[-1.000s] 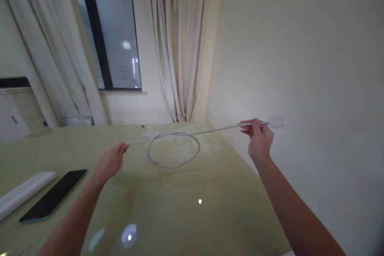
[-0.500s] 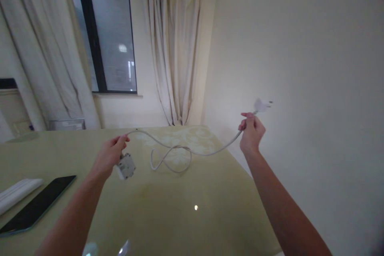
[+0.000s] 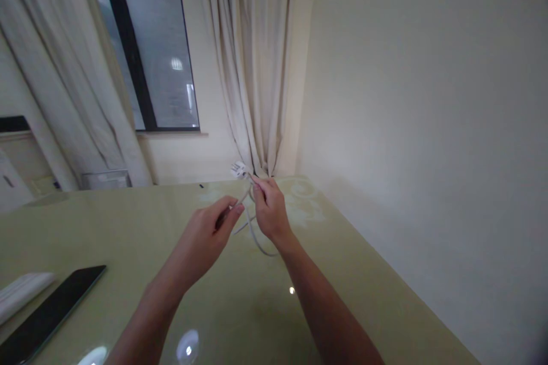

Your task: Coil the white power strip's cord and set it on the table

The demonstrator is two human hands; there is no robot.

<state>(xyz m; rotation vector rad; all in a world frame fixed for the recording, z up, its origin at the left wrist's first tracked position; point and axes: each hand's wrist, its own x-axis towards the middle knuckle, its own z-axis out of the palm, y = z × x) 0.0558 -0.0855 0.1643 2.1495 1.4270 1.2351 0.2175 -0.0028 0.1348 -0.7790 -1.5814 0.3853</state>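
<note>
A thin white power cord [image 3: 257, 243] hangs in loops over the table, just in front of me. My right hand [image 3: 269, 205] pinches it close below its white plug [image 3: 238, 169], whose prongs point up and to the left. To its left, my left hand [image 3: 216, 228] is closed on another stretch of the same cord, thumb against fingers. The two hands are close together, with the cord running between them. The white box-shaped piece at the cord's other end does not show; my hands probably hide it.
The pale green glossy table [image 3: 141, 239] reaches to the wall on the right. At the left lie a dark flat panel [image 3: 51, 311] and a white long object [image 3: 25, 293]. Behind the table hang curtains [image 3: 257, 68] beside a window [image 3: 158, 40].
My hands, wide apart before, have come together near the middle. The right hand has brought the plug leftward, and the cord between them has gone from stretched out to bunched.
</note>
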